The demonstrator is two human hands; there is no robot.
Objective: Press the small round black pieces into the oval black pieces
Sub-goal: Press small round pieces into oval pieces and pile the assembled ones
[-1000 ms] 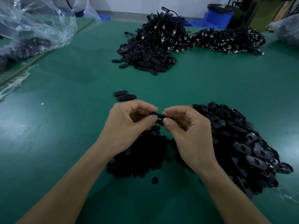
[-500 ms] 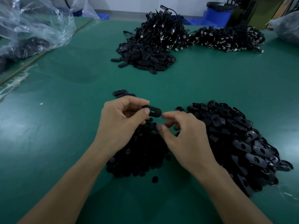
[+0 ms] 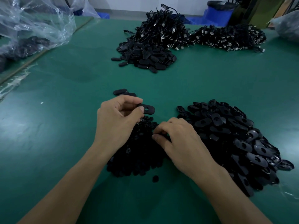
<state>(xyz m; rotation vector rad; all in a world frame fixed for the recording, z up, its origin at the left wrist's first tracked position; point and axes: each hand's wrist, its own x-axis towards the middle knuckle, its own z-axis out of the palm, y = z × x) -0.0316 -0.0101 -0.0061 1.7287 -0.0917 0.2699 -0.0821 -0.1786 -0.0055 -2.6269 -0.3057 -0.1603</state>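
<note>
Hands parted after meeting a second ago. My left hand (image 3: 118,120) still pinches one oval piece (image 3: 149,109) between thumb and forefinger, raised just above the far edge of the heap of small round pieces (image 3: 137,159); a hole shows in its face, so I judge it not yet filled. My right hand (image 3: 182,143) has dropped from the oval piece to that heap, fingers curled down among the pieces; whether they have already caught one I cannot tell. The stock of oval pieces (image 3: 234,139) lies just to the right, and a few separate ovals (image 3: 120,92) lie beyond my left hand on the green table (image 3: 64,143). The likely step in hand is fetching a round piece.
</note>
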